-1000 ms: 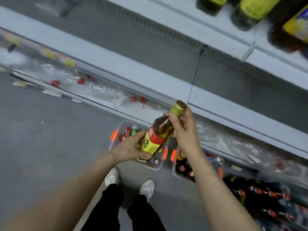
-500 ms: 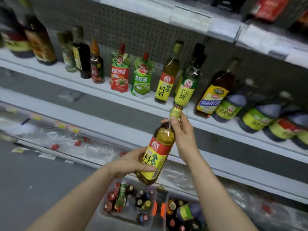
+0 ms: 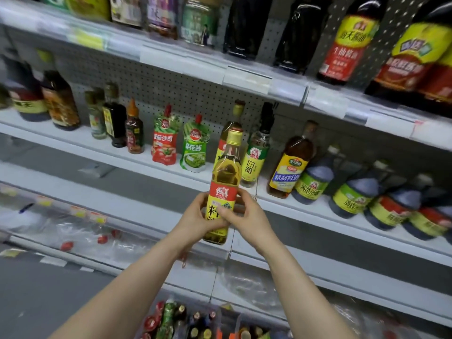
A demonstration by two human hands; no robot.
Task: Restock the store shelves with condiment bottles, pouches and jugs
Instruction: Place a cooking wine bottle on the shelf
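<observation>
Left hand [image 3: 193, 217]: grip curled round bottle [image 3: 226, 172] label. Bottle: held upright before shelf [image 3: 73, 143], twin [image 3: 236, 110] at 12 o'clock. Right hand [image 3: 249, 216]: grip likewise. Risk: twin could be toppled if bumped on placement.

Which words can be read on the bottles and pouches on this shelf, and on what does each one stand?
"料": held bottle, yellow label, rest covered by fingers.
"番茄沙司": red pouch.
"韭花酱": green pouch.
"白醋": clear bottle.
"精制料酒": amber bottle.
"清香米醋": dark jug.
Price tags: too blurred to read, as is all else.
</observation>
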